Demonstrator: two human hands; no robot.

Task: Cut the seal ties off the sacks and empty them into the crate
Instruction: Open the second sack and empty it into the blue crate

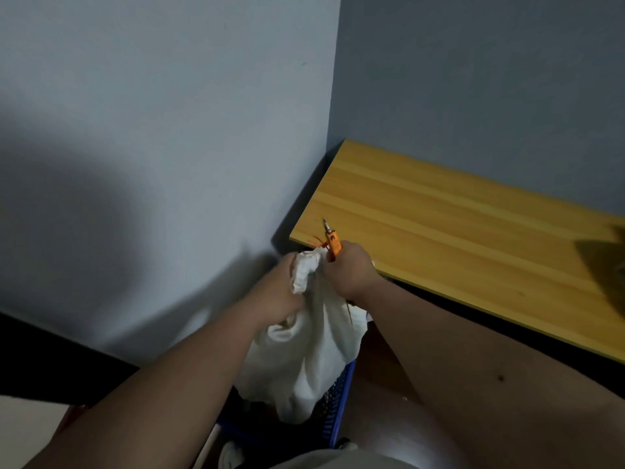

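A: What do the fingers do at this moment?

B: The right hand (pixel 351 270) is curled round the orange handle of the cutter (pixel 332 240); its metal tip points toward 11 o'clock, over the near corner of the wooden table (pixel 456 225). The left hand (pixel 282 291) grips the bunched neck of the white sack (pixel 304 360), fingers wrapped in the cloth; single fingertips I cannot tell.

A: And the seal tie?

B: A thin orange-red tie (pixel 319 243) shows just at 9 o'clock from the cutter, at the top of the neck; if the blade already touches it, I cannot tell.

A: Where is the sack?

B: It hangs from the two hands, at 6 o'clock from them, over the blue crate (pixel 338 401); its bottom seems to reach into the crate.

A: How will it handle?

B: I judge it soft and limp, with some weight inside, because the cloth hangs full below; the neck is the good place to hold, close under the tie, so the tie stays tight for cutting; the cloth may slip if the grip loosens.
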